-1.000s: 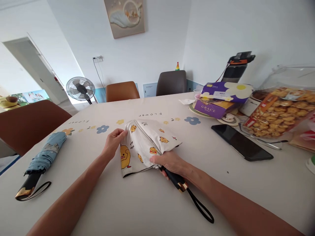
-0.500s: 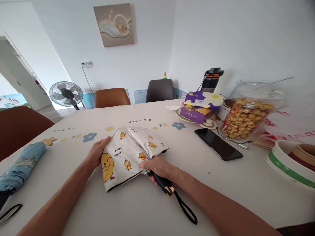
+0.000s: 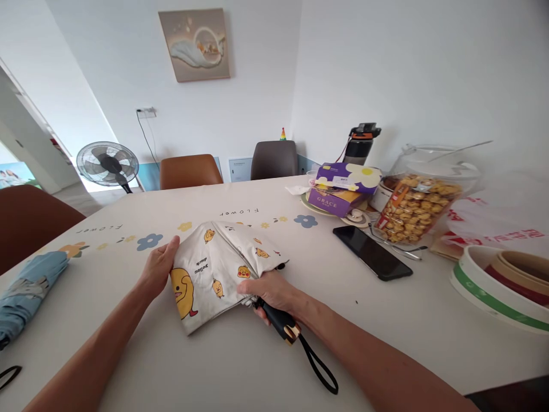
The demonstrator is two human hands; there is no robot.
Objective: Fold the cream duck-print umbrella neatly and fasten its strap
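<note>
A folding umbrella (image 3: 227, 263) with white fabric and yellow duck prints lies loosely folded on the table, its panels unstrapped. My right hand (image 3: 274, 290) is closed around the base of the canopy where it meets the black handle (image 3: 278, 321), thumb on top of the cloth. From the handle's gold-trimmed end hangs a black wrist loop (image 3: 321, 366). At the canopy's left edge, my left hand (image 3: 159, 266) holds the fabric; its fingers are partly hidden behind the cloth. A second umbrella, light blue and rolled up (image 3: 32, 292), rests on the far left.
Right of the umbrella lies a black phone (image 3: 372, 252). Beyond it stand purple boxes (image 3: 338, 197), a black bottle (image 3: 359, 146) and a clear jar of snacks (image 3: 418, 209). Tape rolls (image 3: 493, 286) sit at the right edge. Chairs (image 3: 191, 171) line the table's far side.
The whole view has shifted slightly, so things appear a little farther left. Both hands keep their places on the umbrella, the left one edging slightly outward along the fabric.
</note>
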